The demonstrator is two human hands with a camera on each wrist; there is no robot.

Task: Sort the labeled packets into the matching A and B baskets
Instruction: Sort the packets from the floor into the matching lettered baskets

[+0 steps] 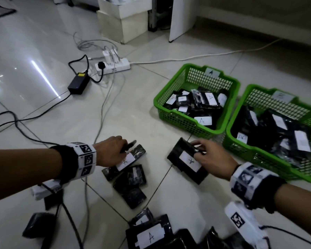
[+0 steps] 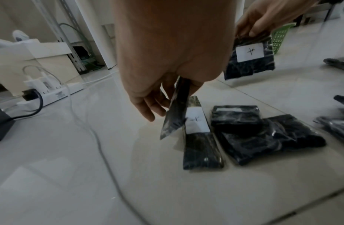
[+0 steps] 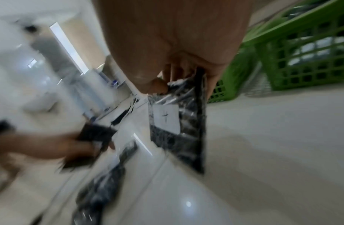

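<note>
My left hand pinches a black packet by its top edge; it hangs edge-on just above the floor and its label is hidden. Beneath it lies a packet marked A. My right hand grips another black packet marked A by its top, and its lower end hangs near the floor. The green basket tagged A and a second green basket with a blurred tag stand at the right, both holding black packets.
More black packets lie on the tiles below my left hand and at the bottom edge. A white power strip, a black adapter and cables cross the floor at left. White boxes stand behind.
</note>
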